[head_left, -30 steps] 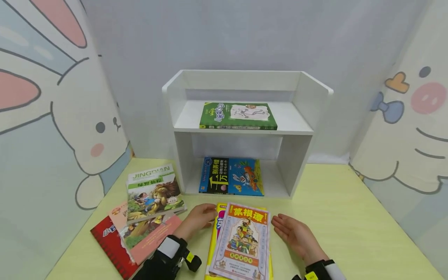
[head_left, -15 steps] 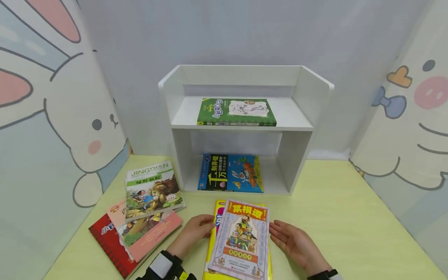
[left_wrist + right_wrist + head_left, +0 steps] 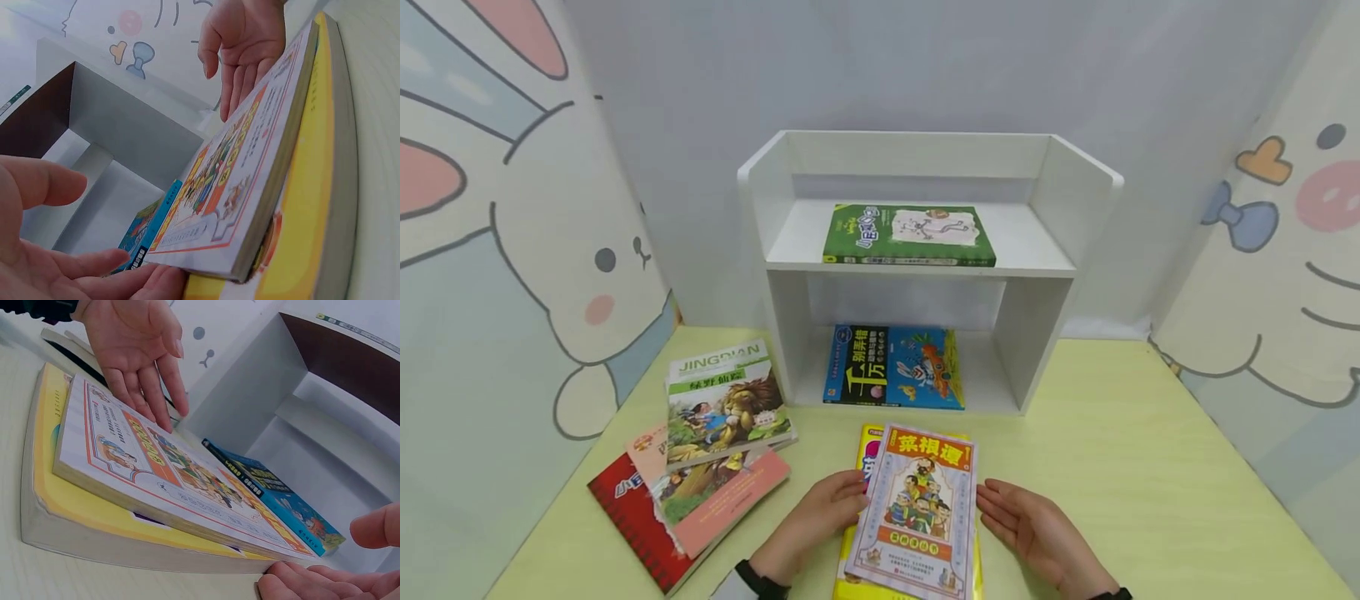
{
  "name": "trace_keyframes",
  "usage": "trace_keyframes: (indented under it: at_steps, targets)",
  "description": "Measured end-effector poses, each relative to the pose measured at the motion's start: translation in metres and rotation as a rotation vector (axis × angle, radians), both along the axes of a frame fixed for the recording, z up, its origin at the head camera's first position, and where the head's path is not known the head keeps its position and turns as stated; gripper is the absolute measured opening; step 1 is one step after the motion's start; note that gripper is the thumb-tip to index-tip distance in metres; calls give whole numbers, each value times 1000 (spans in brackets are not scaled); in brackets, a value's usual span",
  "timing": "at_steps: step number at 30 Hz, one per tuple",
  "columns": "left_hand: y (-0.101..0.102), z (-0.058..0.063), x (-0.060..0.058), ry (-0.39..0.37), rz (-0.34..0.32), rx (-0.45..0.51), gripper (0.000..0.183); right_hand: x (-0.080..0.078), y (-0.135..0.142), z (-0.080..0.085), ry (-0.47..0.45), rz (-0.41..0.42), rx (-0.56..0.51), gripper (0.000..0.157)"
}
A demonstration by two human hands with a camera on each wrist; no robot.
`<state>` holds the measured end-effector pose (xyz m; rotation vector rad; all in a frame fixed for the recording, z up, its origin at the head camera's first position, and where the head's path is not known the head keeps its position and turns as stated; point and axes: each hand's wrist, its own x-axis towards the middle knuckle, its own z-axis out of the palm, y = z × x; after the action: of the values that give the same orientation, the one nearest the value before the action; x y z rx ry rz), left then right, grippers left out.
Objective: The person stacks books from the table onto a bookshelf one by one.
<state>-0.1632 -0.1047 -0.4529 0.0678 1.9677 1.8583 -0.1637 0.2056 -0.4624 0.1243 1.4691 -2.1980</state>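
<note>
A lavender comic-style book [image 3: 917,508] lies slightly askew on top of a thicker yellow book [image 3: 847,575]. At its left edge is my left hand [image 3: 820,517], fingertips right at the cover's side and over the yellow margin. In the left wrist view the left thumb [image 3: 53,182] stands apart from the cover. My right hand [image 3: 1037,533] is at the opposite side, palm turned inward, fingers fairly straight. Its fingertips [image 3: 281,581] come right to the lower corner of the stack in the right wrist view. Neither hand curls round a book.
Behind the stack stands a white two-tier shelf [image 3: 1051,333]. A green book [image 3: 910,236] lies on its upper board, a blue-and-black book [image 3: 895,367] on the lower. Left of my hands, a lion-cover book [image 3: 730,408], a pink book [image 3: 737,500] and a red book [image 3: 632,517] overlap.
My left hand has shifted right, from beside the yellow book to the lavender book's edge. The right hand stays close to the right edge. The head view has shifted slightly.
</note>
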Motion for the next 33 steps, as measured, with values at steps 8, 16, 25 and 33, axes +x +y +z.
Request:
trace_keyframes:
  at_steps: [8,16,25,33]
  targets:
    - [9,4,3,-62,41,84,61,-1,-3,-1,-1,-42,25,63]
    - [25,8,3,-97,204,116,56,-1,-9,1,20,-127,110,60]
    - [30,7,4,-155,264,199,54,1,-10,3,104,-99,178,52]
    - [31,8,1,-165,245,155,54,0,-10,2,124,-72,178,54]
